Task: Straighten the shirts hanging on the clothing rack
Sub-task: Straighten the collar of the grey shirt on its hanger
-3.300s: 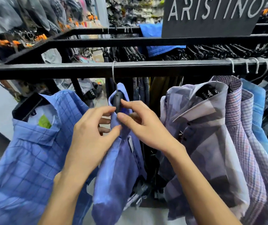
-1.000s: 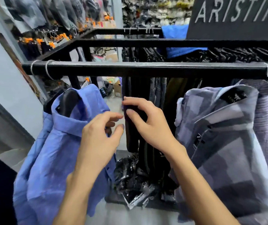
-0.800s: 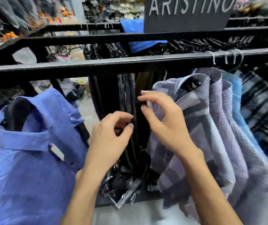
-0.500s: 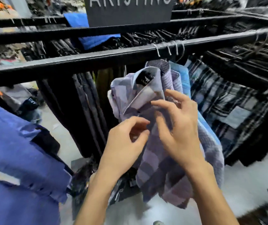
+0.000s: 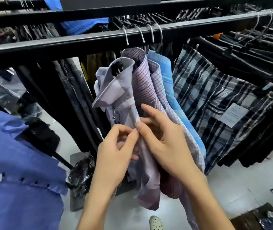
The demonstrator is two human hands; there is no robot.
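Shirt in hand: the pale lilac shirt (image 5: 116,95) hangs from the black rail (image 5: 82,39) at the near end of a bunched group; behind it, touching, the red-striped shirt (image 5: 142,83), then a checked one, then the bright blue shirt (image 5: 164,72).
Left hand: the left hand (image 5: 114,155) pinches the front edge of the lilac shirt between thumb and forefinger, just below the collar.
Right hand: the right hand (image 5: 165,141) grips the same edge with thumb on the front and fingers curled behind; the two hands meet, thumbs touching.
Key relation: the shirt's long axis runs straight down from its hanger; the hands sit directly on its placket, partway down — the collar lies above them, the loose hem below; both hands are equally near, the right one between this shirt and the striped one.
Likely step: squaring the front edges, judging by the pinch.
Hard to see: the fingertips behind the cloth are hidden; whether a button is involved cannot be told; the blue shirt (image 5: 16,163) at left is cut off by the frame — its hanger is out of view.
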